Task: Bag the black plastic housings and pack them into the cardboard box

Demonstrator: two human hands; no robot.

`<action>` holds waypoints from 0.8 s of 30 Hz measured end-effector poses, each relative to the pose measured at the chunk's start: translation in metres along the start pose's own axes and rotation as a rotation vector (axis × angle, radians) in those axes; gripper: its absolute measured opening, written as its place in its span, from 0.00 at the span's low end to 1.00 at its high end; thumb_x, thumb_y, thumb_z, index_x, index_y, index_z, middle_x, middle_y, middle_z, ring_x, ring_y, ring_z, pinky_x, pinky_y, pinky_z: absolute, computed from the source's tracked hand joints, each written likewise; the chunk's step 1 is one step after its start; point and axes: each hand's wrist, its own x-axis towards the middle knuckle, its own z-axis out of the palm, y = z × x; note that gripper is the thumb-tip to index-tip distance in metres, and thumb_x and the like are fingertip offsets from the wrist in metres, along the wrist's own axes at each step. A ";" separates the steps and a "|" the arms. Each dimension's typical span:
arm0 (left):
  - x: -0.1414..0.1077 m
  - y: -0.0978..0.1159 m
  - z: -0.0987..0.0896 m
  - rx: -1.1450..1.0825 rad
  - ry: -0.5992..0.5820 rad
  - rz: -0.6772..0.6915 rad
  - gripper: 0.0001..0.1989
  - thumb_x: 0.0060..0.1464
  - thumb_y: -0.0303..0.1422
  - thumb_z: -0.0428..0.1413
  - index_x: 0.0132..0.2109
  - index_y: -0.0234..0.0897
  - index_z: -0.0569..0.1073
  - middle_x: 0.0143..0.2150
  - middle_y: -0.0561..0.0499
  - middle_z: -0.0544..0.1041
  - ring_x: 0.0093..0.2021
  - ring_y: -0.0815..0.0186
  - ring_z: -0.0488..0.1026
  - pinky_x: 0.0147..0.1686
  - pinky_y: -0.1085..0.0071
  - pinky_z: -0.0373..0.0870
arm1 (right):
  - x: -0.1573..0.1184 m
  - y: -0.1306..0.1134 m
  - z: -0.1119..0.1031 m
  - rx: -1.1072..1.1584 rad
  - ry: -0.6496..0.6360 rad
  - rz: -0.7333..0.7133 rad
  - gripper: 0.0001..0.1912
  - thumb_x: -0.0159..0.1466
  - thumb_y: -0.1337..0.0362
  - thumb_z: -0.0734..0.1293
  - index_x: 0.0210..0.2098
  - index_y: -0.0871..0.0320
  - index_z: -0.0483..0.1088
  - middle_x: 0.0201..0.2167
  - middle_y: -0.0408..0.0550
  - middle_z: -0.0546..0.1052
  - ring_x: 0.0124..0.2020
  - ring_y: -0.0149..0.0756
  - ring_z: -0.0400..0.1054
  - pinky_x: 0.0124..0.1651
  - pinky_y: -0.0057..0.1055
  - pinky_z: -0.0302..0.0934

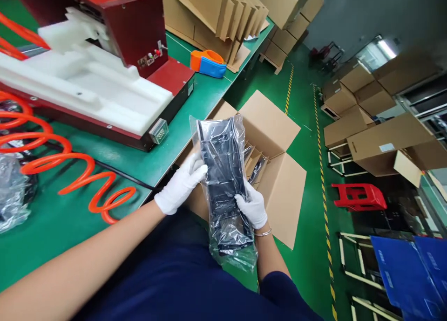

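A long black plastic part (225, 172) in a clear bag is held between my two white-gloved hands, over the edge of the green table. My left hand (183, 181) grips its left side, thumb on the front. On the lower right side, my right hand (252, 206) is closed around the bagged part, with a bracelet at the wrist. Behind it, an open cardboard box (288, 190) has its flaps spread. Cardboard dividers (252, 165) stand inside the box, with dark bagged pieces (257, 169) between them.
A red machine with a white fixture (115, 92) stands on the green table (178, 132). Coiled orange hose (84, 165), a bagged item (12, 190) and orange-blue tape rolls (208, 63) are there too. Folded cardboard lies behind; a red stool (359, 196) and boxes are at right.
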 end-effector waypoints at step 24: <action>0.001 0.009 0.000 0.029 0.164 0.017 0.32 0.52 0.52 0.62 0.57 0.35 0.73 0.58 0.42 0.78 0.61 0.51 0.71 0.67 0.52 0.63 | -0.008 -0.012 0.015 -0.215 -0.109 -0.004 0.37 0.59 0.67 0.69 0.68 0.61 0.66 0.45 0.50 0.84 0.46 0.41 0.79 0.58 0.33 0.71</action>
